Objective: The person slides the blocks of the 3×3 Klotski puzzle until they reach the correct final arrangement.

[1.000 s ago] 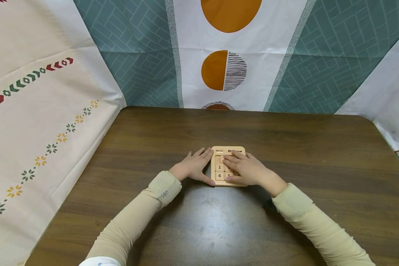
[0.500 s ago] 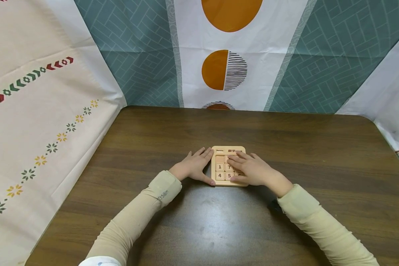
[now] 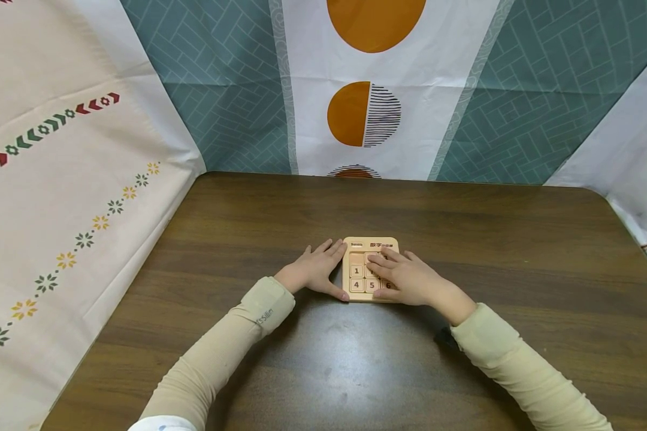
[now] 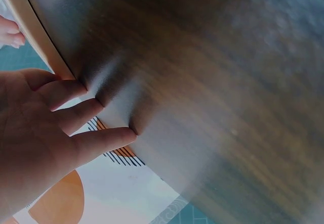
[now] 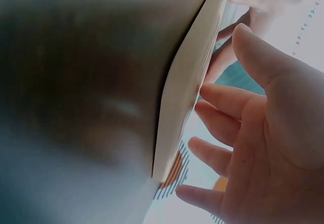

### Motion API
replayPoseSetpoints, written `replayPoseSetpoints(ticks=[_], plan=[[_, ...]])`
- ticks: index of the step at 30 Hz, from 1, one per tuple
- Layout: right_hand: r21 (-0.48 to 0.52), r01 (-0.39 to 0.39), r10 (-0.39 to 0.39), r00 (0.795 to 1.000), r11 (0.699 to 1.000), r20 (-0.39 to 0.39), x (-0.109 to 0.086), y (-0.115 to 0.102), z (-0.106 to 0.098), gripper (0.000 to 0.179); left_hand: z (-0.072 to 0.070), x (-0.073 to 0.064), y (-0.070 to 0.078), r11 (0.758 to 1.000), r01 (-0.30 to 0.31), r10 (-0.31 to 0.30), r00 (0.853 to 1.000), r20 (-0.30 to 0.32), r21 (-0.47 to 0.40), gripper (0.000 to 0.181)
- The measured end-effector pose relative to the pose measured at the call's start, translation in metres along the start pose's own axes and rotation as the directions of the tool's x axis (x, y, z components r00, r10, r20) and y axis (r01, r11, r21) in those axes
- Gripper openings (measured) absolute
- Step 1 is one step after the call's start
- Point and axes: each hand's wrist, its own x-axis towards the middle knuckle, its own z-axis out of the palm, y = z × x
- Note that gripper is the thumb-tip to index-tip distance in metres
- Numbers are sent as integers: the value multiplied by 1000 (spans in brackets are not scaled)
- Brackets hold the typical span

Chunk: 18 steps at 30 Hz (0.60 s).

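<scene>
1. A pale wooden, rounded-corner number-tile board (image 3: 363,297) is lying flat on a dark brown, wood-grained worktop (image 3: 280,209), near its middle, between the person's two hands.
2. The left hand (image 3: 318,267) is spreading wide beside the board's left side, its forefinger reaching the upper left corner and its thumb the lower left one; in the left wrist view, other fingertips are resting on the worktop.
3. The right hand (image 3: 410,278) is lying spread over the board's right part, fingers slightly bent and apart, thumb near the lower edge; whether its fingertips are pressing the tiles, one cannot tell.
4. Square wooden tiles marked 1 (image 3: 356,271), 4 (image 3: 356,285) and 5 (image 3: 372,285) are showing plainly, while the right hand is partly covering others; a recessed square is showing above the 1.
5. Beige fabric sleeves (image 3: 210,356) with pale green wrist cuffs (image 3: 269,304) are covering both forearms.
6. Behind the worktop, a teal-and-white cloth with orange circles (image 3: 313,120) is hanging.
</scene>
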Motion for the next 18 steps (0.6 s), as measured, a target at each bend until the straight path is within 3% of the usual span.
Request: replayPoseSetpoints(ticks=[9, 18], plan=[[-13, 55, -55, 998, 998, -6, 0, -13, 2, 65, 1, 1, -1, 1000, 0, 0, 1000, 2, -13, 115], [-8, 55, -55, 998, 998, 27, 2, -20, 4, 65, 1, 1, -1, 1000, -3, 3, 1000, -4, -8, 115]])
